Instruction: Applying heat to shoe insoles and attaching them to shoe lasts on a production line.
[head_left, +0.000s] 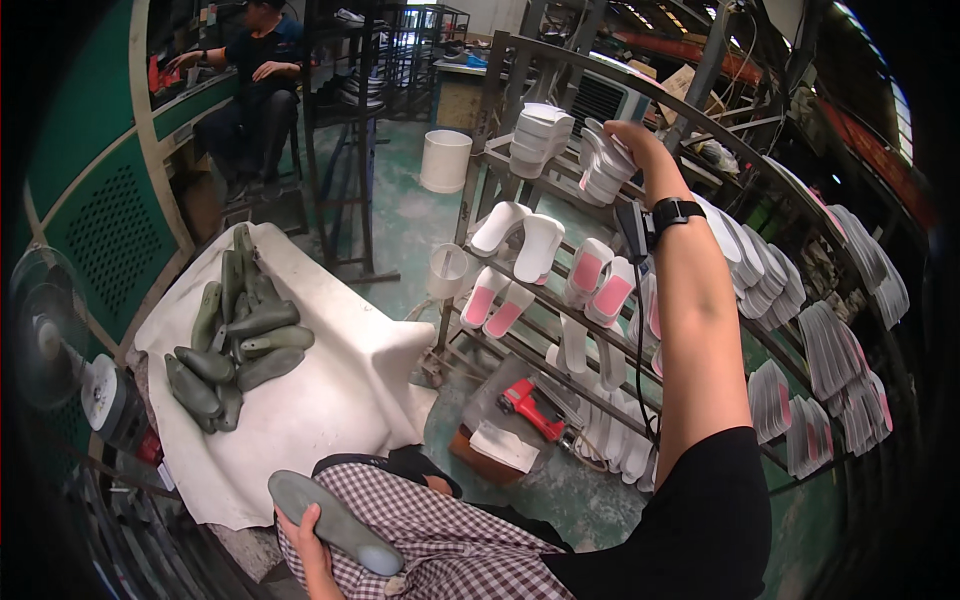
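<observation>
My left hand (pixel 310 540) is closed around a grey-green shoe last (pixel 335 518), held low at my lap with its flat sole face up. My right arm stretches far out to the upper shelf of a metal rack. There my right hand (pixel 628 134) touches the top of a stack of white-grey insoles (pixel 606 168); its fingers are mostly hidden. Left of that stack stands another insole stack (pixel 541 138). Below, pairs of insoles lean on the rack, some with pink heel patches (pixel 611 296). A watch-like black device (pixel 672 215) with a cable is strapped to my right wrist.
Several dark green shoe lasts (pixel 240 345) lie piled on a white-covered table (pixel 330 400) to the left. A fan (pixel 50 340) stands at its left edge. A red power tool (pixel 535 408) rests on a box below the rack. White buckets (pixel 446 160) and a seated person (pixel 262 80) are farther back.
</observation>
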